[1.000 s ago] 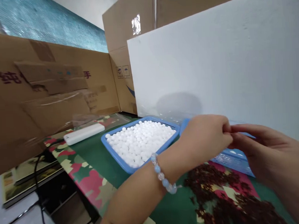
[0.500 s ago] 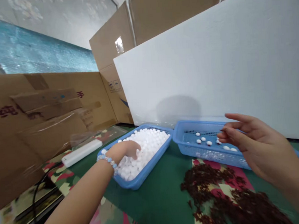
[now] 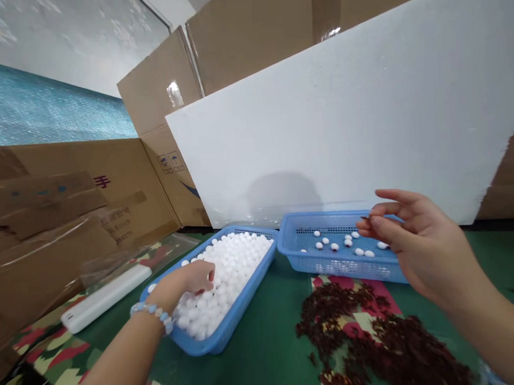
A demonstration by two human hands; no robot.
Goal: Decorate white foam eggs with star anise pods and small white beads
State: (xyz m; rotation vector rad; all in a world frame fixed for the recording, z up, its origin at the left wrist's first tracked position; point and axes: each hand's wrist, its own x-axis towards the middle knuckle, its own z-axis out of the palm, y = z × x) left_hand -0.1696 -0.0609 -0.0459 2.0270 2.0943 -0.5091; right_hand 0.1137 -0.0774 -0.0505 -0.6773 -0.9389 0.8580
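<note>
My left hand, with a bead bracelet on the wrist, reaches into a blue tray filled with white balls; its fingers curl down onto the balls. My right hand hovers over the right blue tray, thumb and forefinger pinched on a tiny dark thing, the other fingers spread. Several white balls lie scattered in that tray. A heap of dark red bits lies on the green mat in front of it.
A white foam board stands behind the trays, with cardboard boxes at the left and behind. A white bar-shaped object lies left of the ball tray. The mat has a red and green pattern.
One second ago both hands met in front of the right tray. My left hand then went left into the ball tray; my right stayed over the right tray. The view swung right.
</note>
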